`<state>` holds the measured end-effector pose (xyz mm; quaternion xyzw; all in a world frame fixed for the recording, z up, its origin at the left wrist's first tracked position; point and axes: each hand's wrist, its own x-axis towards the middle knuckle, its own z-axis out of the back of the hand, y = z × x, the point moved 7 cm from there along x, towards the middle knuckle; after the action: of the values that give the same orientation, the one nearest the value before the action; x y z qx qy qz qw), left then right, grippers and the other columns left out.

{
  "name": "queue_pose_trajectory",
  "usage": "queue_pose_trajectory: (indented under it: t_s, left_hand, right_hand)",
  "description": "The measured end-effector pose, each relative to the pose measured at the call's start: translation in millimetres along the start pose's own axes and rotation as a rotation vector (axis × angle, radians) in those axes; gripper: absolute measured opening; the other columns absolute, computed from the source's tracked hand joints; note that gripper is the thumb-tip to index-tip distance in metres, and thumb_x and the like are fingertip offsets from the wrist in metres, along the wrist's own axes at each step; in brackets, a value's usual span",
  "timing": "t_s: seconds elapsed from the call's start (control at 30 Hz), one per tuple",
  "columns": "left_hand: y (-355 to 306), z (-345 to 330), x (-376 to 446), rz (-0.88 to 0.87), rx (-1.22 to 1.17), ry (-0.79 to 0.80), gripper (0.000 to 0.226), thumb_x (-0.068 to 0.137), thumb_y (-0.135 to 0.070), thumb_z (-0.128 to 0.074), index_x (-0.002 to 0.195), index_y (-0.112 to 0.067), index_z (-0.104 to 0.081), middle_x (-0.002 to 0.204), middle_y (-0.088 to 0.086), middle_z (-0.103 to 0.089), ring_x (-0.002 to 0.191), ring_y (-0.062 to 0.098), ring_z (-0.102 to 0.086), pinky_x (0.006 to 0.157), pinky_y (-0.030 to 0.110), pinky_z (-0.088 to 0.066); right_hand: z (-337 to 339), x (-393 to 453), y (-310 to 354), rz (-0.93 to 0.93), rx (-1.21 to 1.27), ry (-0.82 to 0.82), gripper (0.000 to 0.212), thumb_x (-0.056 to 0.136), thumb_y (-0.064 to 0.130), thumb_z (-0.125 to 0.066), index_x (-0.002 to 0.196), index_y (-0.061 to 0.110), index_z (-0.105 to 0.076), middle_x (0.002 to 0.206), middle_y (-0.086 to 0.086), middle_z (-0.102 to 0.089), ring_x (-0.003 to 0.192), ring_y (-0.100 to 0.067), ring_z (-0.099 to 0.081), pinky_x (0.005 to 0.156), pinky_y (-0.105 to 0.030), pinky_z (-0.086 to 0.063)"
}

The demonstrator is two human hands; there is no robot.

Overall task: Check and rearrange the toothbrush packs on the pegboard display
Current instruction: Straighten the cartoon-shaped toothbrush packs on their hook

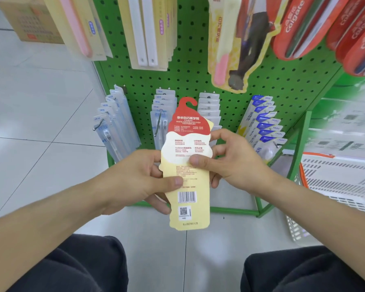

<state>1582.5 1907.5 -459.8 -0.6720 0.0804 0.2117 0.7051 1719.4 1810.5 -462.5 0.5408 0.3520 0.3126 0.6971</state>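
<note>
I hold one ice-cream-shaped toothbrush pack in front of the green pegboard, its printed back with barcode facing me and its red hook top pointing up. My left hand grips its left edge, thumb across the card and fingers behind. My right hand pinches its right side, thumb on the front. A matching pack hangs above on the board. The lower pegs carry rows of clear toothbrush packs, clear-and-white packs, grey packs and blue-topped packs.
Pale yellow packs and a pink-brush pack hang at the top, red Colgate packs at the upper right. A white plastic basket stands on the right, a cardboard box on the tiled floor at the upper left. My knees fill the bottom edge.
</note>
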Motion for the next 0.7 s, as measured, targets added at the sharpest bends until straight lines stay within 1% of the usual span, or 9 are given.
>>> queue_pose_trajectory:
  t_s: [0.1, 0.2, 0.3, 0.33, 0.47, 0.53, 0.57, 0.63, 0.7]
  left_hand:
    - [-4, 5, 1, -0.028, -0.001, -0.076, 0.026, 0.090, -0.028, -0.063, 0.111, -0.014, -0.068, 0.093, 0.008, -0.079, 0.081, 0.028, -0.077, 0.054, 0.026, -0.059]
    - [-7, 11, 4, -0.087, -0.021, -0.147, 0.028, 0.089, -0.019, -0.067, 0.117, -0.012, -0.065, 0.097, 0.006, -0.079, 0.082, 0.026, -0.077, 0.057, 0.028, -0.059]
    - [-7, 12, 4, -0.099, 0.022, -0.142, 0.032, 0.089, -0.010, -0.070, 0.120, -0.013, -0.062, 0.098, 0.005, -0.078, 0.083, 0.025, -0.077, 0.057, 0.026, -0.058]
    - [-6, 10, 4, -0.097, 0.034, -0.115, 0.032, 0.089, -0.010, -0.069, 0.121, -0.013, -0.061, 0.098, 0.006, -0.078, 0.084, 0.026, -0.077, 0.058, 0.028, -0.059]
    - [-4, 4, 5, -0.091, 0.053, -0.036, 0.033, 0.090, -0.011, -0.068, 0.122, -0.014, -0.060, 0.105, 0.008, -0.077, 0.093, 0.030, -0.076, 0.077, 0.050, -0.062]
    - [-3, 3, 5, -0.085, 0.075, -0.015, 0.033, 0.089, -0.011, -0.069, 0.121, -0.013, -0.060, 0.104, 0.008, -0.077, 0.093, 0.030, -0.076, 0.080, 0.051, -0.061]
    - [-2, 2, 5, -0.079, 0.090, 0.001, 0.031, 0.089, -0.011, -0.069, 0.119, -0.012, -0.060, 0.103, 0.008, -0.078, 0.092, 0.029, -0.076, 0.077, 0.047, -0.062]
    - [0, -2, 4, -0.059, 0.119, 0.042, 0.028, 0.090, -0.010, -0.069, 0.116, -0.011, -0.059, 0.101, 0.006, -0.078, 0.087, 0.023, -0.077, 0.064, 0.030, -0.061]
    - [2, -6, 4, -0.046, 0.142, 0.071, 0.028, 0.091, -0.009, -0.068, 0.117, -0.008, -0.058, 0.102, 0.004, -0.078, 0.086, 0.019, -0.077, 0.057, 0.019, -0.055]
  right_hand:
    - [-3, -3, 5, 0.011, -0.016, 0.058, 0.055, 0.066, 0.029, -0.081, 0.106, 0.007, -0.049, 0.072, -0.014, -0.074, 0.048, -0.024, -0.066, 0.038, -0.029, -0.049]
    - [-11, -8, 11, 0.042, -0.070, 0.152, 0.046, 0.072, 0.031, -0.077, 0.106, 0.009, -0.054, 0.076, -0.011, -0.076, 0.051, -0.025, -0.069, 0.040, -0.029, -0.051]
    - [-17, -11, 12, 0.077, -0.133, 0.210, 0.017, 0.087, 0.032, -0.070, 0.096, 0.018, -0.063, 0.075, -0.009, -0.077, 0.051, -0.025, -0.069, 0.041, -0.028, -0.053]
    - [-16, -11, 12, 0.077, -0.136, 0.200, 0.014, 0.090, 0.032, -0.068, 0.092, 0.018, -0.065, 0.073, -0.009, -0.076, 0.050, -0.025, -0.069, 0.042, -0.028, -0.053]
    - [-9, -8, 10, 0.052, -0.154, 0.142, 0.027, 0.082, 0.039, -0.072, 0.088, 0.013, -0.073, 0.074, -0.009, -0.077, 0.053, -0.023, -0.068, 0.045, -0.028, -0.053]
    - [-3, -6, 10, 0.053, -0.148, 0.099, 0.032, 0.075, 0.037, -0.080, 0.091, 0.010, -0.072, 0.076, -0.009, -0.077, 0.056, -0.024, -0.069, 0.045, -0.028, -0.052]
    - [1, -5, 10, 0.054, -0.138, 0.060, 0.040, 0.068, 0.036, -0.084, 0.091, 0.007, -0.069, 0.076, -0.010, -0.076, 0.057, -0.024, -0.069, 0.044, -0.028, -0.052]
    - [10, -2, 9, 0.053, -0.130, -0.023, 0.055, 0.055, 0.034, -0.089, 0.091, 0.002, -0.063, 0.078, -0.012, -0.075, 0.058, -0.023, -0.068, 0.042, -0.028, -0.051]
    - [15, -1, 10, 0.057, -0.138, -0.070, 0.060, 0.049, 0.034, -0.090, 0.090, 0.002, -0.060, 0.079, -0.015, -0.073, 0.058, -0.025, -0.068, 0.042, -0.028, -0.051]
